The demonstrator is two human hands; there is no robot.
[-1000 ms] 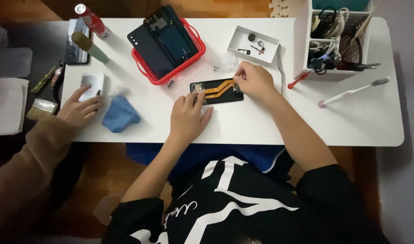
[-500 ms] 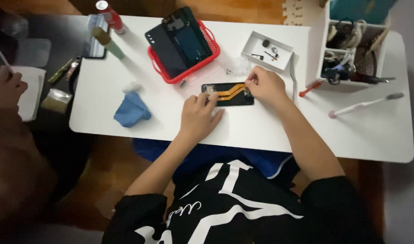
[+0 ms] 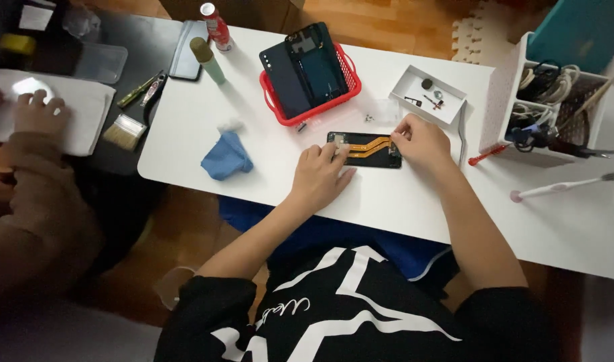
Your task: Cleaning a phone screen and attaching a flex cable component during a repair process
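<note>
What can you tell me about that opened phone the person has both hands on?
The opened phone is a small dark slab lying flat on the white table, its long side running left to right, just in front of the red basket. Its back is off: orange ribbon cables run lengthwise across the black inside, with a pale metal part near the left end. The left hand presses fingertips on that left end; the right hand touches the right end. Finer parts are too small to tell.
</note>
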